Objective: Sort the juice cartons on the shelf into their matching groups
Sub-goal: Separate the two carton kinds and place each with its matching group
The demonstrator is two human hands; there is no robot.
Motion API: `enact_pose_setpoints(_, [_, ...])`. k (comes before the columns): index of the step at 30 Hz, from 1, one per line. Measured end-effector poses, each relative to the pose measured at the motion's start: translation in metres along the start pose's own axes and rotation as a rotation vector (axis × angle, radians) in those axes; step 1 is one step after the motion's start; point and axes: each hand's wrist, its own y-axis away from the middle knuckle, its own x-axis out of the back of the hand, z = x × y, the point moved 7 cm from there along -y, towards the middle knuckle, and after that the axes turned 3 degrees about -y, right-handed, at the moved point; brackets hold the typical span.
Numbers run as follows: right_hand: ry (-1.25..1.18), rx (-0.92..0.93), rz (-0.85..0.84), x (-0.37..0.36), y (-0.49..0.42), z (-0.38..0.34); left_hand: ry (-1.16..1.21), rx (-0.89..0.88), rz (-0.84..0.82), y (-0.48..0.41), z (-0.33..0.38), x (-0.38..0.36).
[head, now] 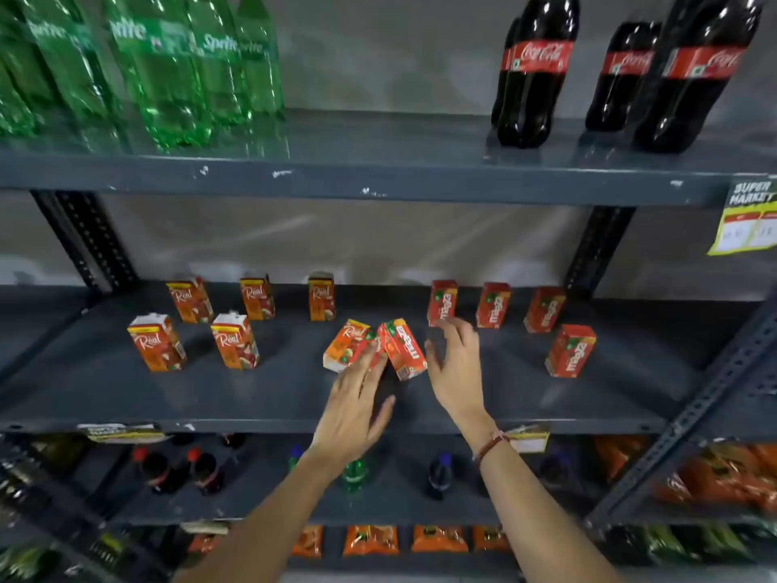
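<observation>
On the dark middle shelf, several orange "Real" cartons stand upright at the left and several red "Maaza" cartons stand at the right. In the middle, one Real carton and one Maaza carton lean against each other, tilted. My left hand lies flat with its fingertips touching the base of the tilted Real carton. My right hand hovers open just right of the tilted Maaza carton, fingers spread, holding nothing.
Green Sprite bottles and dark Coca-Cola bottles stand on the shelf above. Small bottles and orange snack packs fill the shelves below. A yellow price tag hangs at the right; slotted uprights frame the shelf.
</observation>
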Motion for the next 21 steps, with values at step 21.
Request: enact_pose_setpoints(21, [-0.493, -0.647, -0.61, -0.09, -0.005, 0.089, -0.212, 0.055, -0.33, 0.002, -0.01, -0.088])
